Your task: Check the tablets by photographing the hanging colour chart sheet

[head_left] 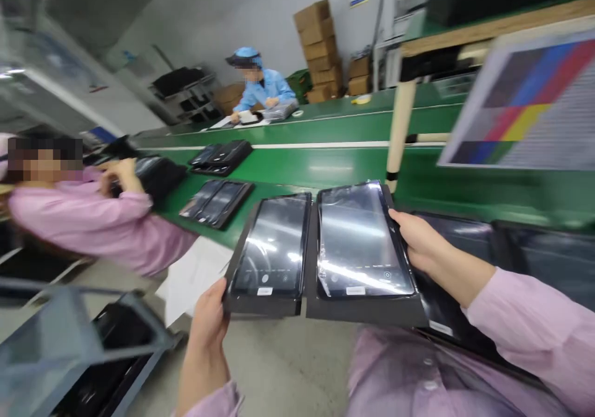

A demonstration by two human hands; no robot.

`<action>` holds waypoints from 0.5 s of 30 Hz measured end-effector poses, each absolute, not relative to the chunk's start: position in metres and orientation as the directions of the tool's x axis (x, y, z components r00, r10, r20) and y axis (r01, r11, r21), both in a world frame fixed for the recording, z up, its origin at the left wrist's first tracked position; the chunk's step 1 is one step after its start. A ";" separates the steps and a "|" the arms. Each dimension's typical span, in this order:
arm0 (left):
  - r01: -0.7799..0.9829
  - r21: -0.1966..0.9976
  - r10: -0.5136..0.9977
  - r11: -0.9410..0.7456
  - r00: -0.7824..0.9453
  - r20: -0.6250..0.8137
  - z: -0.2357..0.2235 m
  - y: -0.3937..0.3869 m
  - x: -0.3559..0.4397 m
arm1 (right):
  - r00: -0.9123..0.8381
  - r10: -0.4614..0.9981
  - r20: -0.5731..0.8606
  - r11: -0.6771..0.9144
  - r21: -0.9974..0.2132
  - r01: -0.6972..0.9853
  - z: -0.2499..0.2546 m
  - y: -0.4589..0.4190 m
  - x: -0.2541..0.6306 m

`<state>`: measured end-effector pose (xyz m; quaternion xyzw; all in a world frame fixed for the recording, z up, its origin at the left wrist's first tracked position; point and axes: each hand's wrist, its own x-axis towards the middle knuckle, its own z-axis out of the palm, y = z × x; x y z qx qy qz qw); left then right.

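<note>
I hold a black tray [325,308] up in front of me, with two glossy black tablets side by side in it. My left hand [207,321] is closed on the tray's near left corner, beside the left tablet [274,246]. My right hand [418,240] grips the tray's right edge, its thumb on the film-covered right tablet [362,240]. Both screens reflect the ceiling lights.
A green conveyor belt [344,163] runs behind, carrying two more trays of tablets [216,201] [222,155]. A person in a pink sleeve [93,222] works at the left, another in blue [263,88] at the far end. A colour test chart [530,104] stands on the right. Cardboard boxes [320,48] are stacked at the back.
</note>
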<state>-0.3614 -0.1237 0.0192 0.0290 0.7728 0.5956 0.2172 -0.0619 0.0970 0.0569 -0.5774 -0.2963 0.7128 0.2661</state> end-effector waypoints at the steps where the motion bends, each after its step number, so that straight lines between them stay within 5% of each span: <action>1: -0.205 0.936 0.334 0.288 -0.894 -0.298 0.016 -0.120 -0.346 | -0.154 0.746 -0.648 -0.662 -0.747 -0.063 0.064 0.096 -0.037; 7: -0.074 0.958 0.639 0.277 -0.731 -0.241 -0.018 -0.093 -0.240 | 0.203 0.797 -0.569 -0.563 -0.821 -0.093 0.085 0.071 0.115; 11: 0.290 0.939 0.898 0.187 -0.437 -0.044 -0.023 -0.065 -0.179 | 0.352 0.725 -0.593 -0.617 -0.785 -0.051 0.083 0.061 0.192; 15: 0.611 0.790 0.953 0.048 -0.265 0.146 -0.038 -0.040 -0.141 | 0.414 0.754 -0.509 -0.585 -0.808 0.070 0.060 0.067 0.237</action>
